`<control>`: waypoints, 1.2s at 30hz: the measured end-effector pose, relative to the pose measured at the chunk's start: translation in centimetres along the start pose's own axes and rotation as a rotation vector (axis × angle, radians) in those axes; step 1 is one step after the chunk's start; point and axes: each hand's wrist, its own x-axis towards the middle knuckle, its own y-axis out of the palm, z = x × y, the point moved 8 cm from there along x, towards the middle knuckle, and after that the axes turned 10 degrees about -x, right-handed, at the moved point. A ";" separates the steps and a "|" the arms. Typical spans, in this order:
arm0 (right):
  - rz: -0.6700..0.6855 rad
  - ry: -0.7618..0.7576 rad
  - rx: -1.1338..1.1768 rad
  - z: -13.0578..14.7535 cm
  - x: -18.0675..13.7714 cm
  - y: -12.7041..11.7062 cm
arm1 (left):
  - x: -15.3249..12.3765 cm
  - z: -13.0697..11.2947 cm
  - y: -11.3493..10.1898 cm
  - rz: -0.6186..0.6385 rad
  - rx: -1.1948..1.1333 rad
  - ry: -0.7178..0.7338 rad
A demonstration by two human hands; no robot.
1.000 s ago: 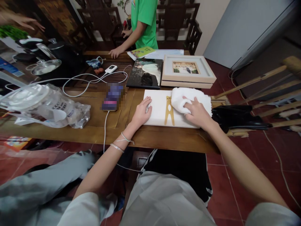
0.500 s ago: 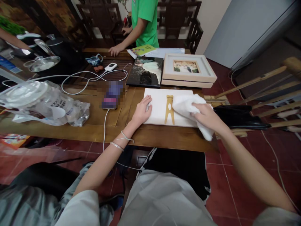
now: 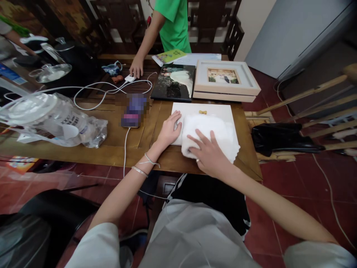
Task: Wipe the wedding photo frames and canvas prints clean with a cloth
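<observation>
White cloth (image 3: 224,128): atop the white board (image 3: 189,108) on the tabletop (image 3: 247,158). Left hand (image 3: 169,128) rests flat at the board's left edge, apparently bracing it. Right hand (image 3: 210,153): grip spread over the cloth, seemingly distributing pressure.

Seemingly a home: carved dark chairs (image 3: 208,24), framed photo (image 3: 223,76), black kettle (image 3: 71,57), red tiled floor (image 3: 301,182).

Cloth (image 3: 224,133) shifted across gold piece (image 3: 203,112), co-worker's hand (image 3: 136,67) now at device (image 3: 129,79)
</observation>
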 end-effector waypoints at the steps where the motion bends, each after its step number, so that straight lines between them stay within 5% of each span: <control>1: 0.006 -0.022 0.017 0.3 -0.7 -0.2 | 0.0 0.0 0.0 0.004 -0.002 -0.005; 5: 0.026 0.001 0.111 -1.8 -0.5 -0.6 | 0.0 -0.1 0.0 0.004 0.007 0.003; 13: 0.027 0.248 0.067 -8.8 7.3 0.3 | 0.1 -0.1 -0.1 0.004 -0.021 -0.011; 18: 0.015 0.164 -0.002 -4.9 8.1 0.9 | 0.1 0.3 -1.4 -0.127 -0.224 -0.071; 22: 0.016 -0.136 0.041 0.5 5.1 0.0 | 0.0 0.4 -2.0 -0.209 -0.290 -0.075; 25: 0.076 -0.227 0.076 1.7 2.6 -1.4 | -0.1 -0.2 -1.7 -0.174 -0.211 -0.056; 31: 0.172 0.080 0.076 -5.1 4.0 -2.6 | 0.0 -0.6 -0.6 -0.073 -0.079 -0.035; 36: 0.031 0.273 0.192 -9.5 9.5 -2.6 | 0.1 -0.4 -0.4 -0.039 -0.034 -0.009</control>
